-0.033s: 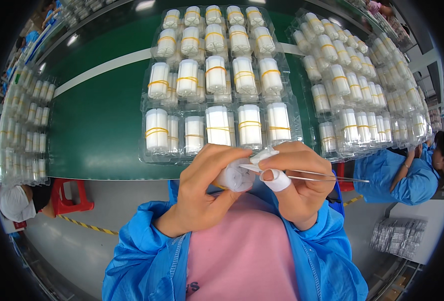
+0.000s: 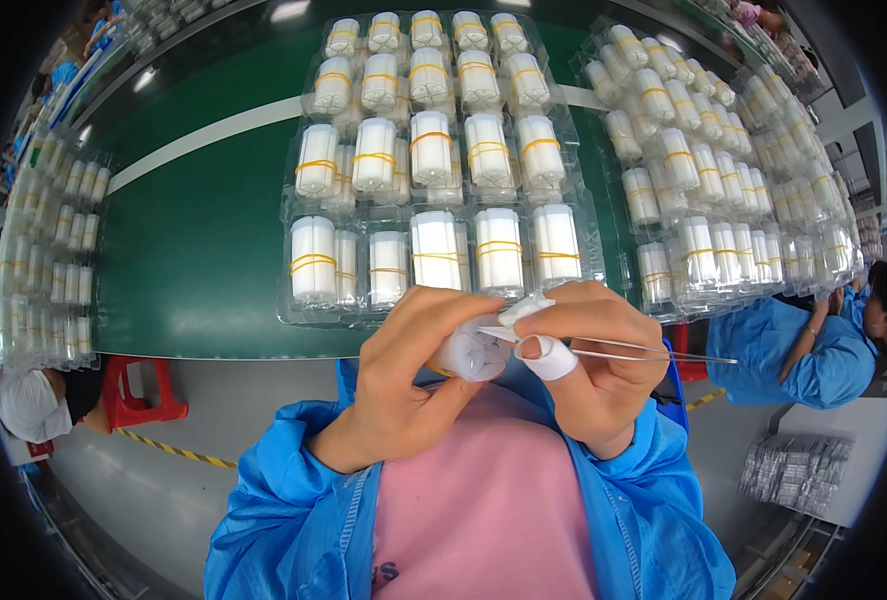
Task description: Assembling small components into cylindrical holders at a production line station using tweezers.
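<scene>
My left hand (image 2: 403,385) is wrapped round a bundle of white tubes (image 2: 479,358), its pale round end turned toward my right hand. A bit of yellow band shows at its lower side. In my right hand (image 2: 608,360) a pair of thin metal tweezers (image 2: 698,358) is pinched, the tips at the end of the bundle. Whether the tips grip anything is too small to tell. White tape (image 2: 550,360) circles my right thumb, and a white wrap (image 2: 528,308) covers a fingertip. Just beyond my hands, a clear plastic tray (image 2: 288,300) holds rows of banded white tube bundles (image 2: 433,250).
More trays of bundles (image 2: 698,250) are stacked at the right, and others (image 2: 48,270) at the far left. The green table (image 2: 193,250) has a white stripe. A red stool (image 2: 143,390) stands at the left. A person in blue (image 2: 793,350) sits at the right.
</scene>
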`<state>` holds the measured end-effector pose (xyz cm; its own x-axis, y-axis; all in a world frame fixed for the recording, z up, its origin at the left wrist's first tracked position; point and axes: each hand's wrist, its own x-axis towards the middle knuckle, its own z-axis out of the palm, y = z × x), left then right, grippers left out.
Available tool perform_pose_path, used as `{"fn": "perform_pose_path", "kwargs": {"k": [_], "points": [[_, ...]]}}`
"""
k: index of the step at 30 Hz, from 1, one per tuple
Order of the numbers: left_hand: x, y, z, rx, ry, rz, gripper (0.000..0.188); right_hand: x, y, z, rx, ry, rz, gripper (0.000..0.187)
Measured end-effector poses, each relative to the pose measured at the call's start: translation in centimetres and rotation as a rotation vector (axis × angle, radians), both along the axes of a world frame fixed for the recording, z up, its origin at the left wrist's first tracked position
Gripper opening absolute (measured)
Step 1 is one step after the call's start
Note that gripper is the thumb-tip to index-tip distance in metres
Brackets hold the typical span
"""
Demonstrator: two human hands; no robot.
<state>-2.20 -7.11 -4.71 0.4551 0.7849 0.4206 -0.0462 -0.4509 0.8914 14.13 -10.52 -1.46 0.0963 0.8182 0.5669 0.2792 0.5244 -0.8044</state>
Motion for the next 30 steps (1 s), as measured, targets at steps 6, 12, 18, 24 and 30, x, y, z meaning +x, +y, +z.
{"fn": "perform_pose_path", "kwargs": {"k": [6,12,18,24,30], "points": [[-0.1,0.3,-0.3,0.157,0.086,0.026,0.053,0.0,-0.3,1.1,0.008,-0.259,-0.011,0.013],[0.1,0.5,-0.4,0.248,0.164,0.04,0.051,0.2,-0.4,1.5,-0.019,-0.31,-0.009,0.015],[-0.3,0.3,0.4,0.028,0.021,-0.005,0.051,-0.1,-0.9,0.1,-0.136,0.313,0.052,0.016],[-0.4,0.6,-0.2,0.024,-0.019,-0.147,0.055,-0.4,-1.4,0.1,-0.209,0.614,0.259,0.024],[-0.2,-0.6,-0.9,-0.148,-0.137,-0.186,0.057,-0.7,-1.1,0.1,-0.232,0.533,0.201,0.02]]}}
